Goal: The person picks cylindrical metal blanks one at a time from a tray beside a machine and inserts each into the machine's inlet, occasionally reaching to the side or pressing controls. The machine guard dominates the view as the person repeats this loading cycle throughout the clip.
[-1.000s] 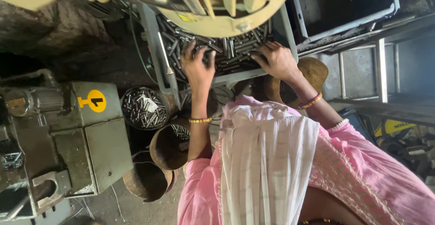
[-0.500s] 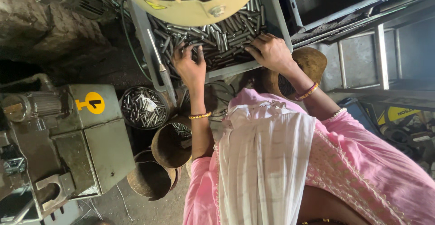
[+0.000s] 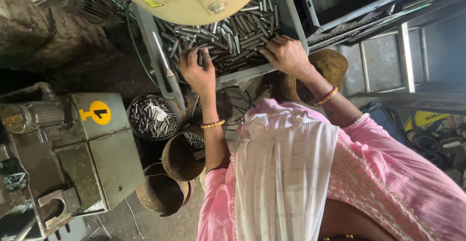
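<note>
A grey metal tray (image 3: 291, 15) holds a heap of several short steel pins (image 3: 233, 32). My left hand (image 3: 196, 71) lies on the pins at the tray's near left side, fingers spread and fingertips pressed in among them. My right hand (image 3: 286, 54) is at the tray's near right edge, with its fingers curled over a few pins. Both wrists wear bangles. A pink garment and a white scarf (image 3: 281, 173) fill the lower middle of the view.
A cream machine cover (image 3: 204, 3) overhangs the tray. A round tin of pins (image 3: 153, 117) and two rusty cans (image 3: 182, 156) stand below my left arm. A brown bowl (image 3: 332, 66) sits beneath my right wrist. A grey-green motor unit (image 3: 73, 148) stands at the left.
The view has tilted, so the tray and pins sit lower and show more fully. Both hands stay in the pins, and the right hand has drawn nearer the tray's edge.
</note>
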